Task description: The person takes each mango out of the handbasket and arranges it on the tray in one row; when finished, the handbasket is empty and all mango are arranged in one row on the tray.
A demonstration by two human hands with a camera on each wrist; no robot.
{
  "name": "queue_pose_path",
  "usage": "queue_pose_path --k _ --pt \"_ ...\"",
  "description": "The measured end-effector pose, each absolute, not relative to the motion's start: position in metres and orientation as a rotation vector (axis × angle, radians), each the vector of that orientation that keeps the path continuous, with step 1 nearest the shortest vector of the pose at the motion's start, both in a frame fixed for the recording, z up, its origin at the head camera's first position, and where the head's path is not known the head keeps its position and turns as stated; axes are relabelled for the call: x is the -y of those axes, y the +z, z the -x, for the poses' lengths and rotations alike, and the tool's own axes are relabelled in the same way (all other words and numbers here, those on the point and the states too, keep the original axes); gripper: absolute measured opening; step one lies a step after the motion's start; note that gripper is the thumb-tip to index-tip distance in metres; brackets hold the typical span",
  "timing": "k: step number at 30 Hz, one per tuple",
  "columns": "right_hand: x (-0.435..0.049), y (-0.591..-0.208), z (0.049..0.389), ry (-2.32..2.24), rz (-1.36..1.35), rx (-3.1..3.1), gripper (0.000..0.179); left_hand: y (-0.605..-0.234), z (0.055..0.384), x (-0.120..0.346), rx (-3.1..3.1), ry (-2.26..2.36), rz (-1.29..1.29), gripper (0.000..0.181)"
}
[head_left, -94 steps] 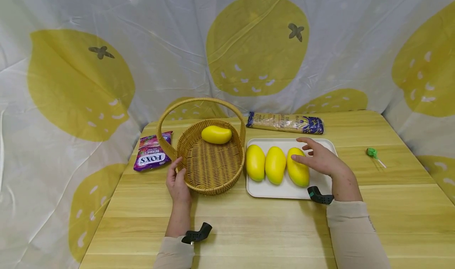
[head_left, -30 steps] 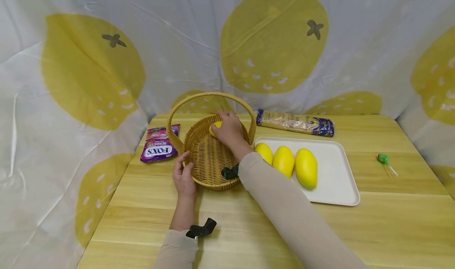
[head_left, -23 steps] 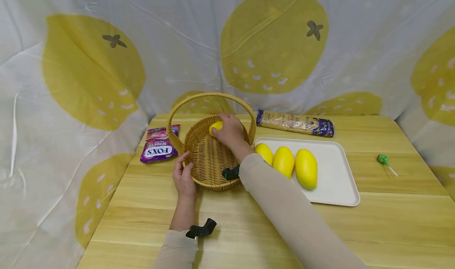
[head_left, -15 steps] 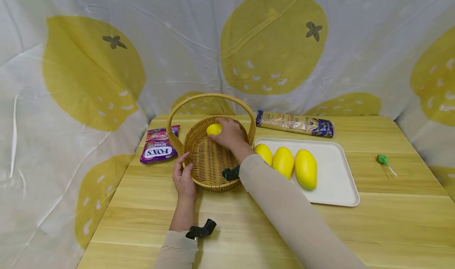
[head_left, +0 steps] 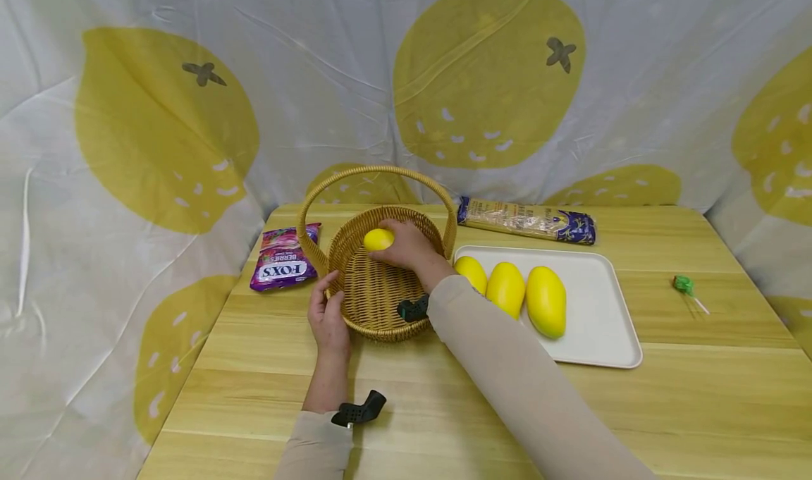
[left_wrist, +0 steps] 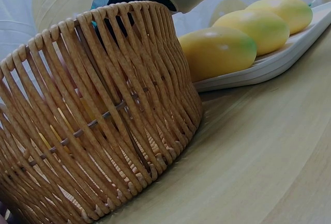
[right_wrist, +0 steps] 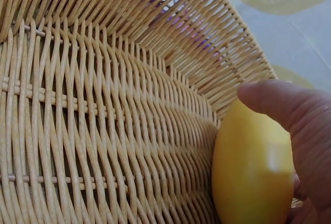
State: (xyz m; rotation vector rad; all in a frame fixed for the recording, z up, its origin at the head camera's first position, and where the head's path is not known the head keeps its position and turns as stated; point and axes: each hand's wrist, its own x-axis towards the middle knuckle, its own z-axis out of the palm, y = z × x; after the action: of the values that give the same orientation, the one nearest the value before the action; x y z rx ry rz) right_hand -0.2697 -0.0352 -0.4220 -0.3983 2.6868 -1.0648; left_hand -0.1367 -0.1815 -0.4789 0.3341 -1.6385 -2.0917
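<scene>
Inside the round wicker basket, my right hand grips a yellow mango near the back wall. In the right wrist view the thumb lies along one end of this mango, and the other fingers are mostly hidden behind it. My left hand holds the basket by its left front rim, thumb and index finger at the edge. Three more mangoes lie side by side on a white tray right of the basket; my right forearm partly covers two of them.
The basket's tall handle arches over the right hand. A purple candy bag lies left of the basket. Behind the tray is a long pack of noodles. A green lollipop lies at the right. Lemon-printed cloth hangs behind the table.
My right hand has gone from above the tray into the basket and taken hold of the mango there. Lately it has drawn that mango slightly forward and left. The left hand stays at the rim.
</scene>
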Motion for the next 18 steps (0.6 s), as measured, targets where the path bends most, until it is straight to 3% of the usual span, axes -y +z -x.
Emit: queue_pose_path --k 18 --pt "0.0361 -0.4226 0.271 -1.038 0.411 -2.677 0.074 -0.4778 0.1365 0.1807 1.645 -2.079 -0.35 0.039"
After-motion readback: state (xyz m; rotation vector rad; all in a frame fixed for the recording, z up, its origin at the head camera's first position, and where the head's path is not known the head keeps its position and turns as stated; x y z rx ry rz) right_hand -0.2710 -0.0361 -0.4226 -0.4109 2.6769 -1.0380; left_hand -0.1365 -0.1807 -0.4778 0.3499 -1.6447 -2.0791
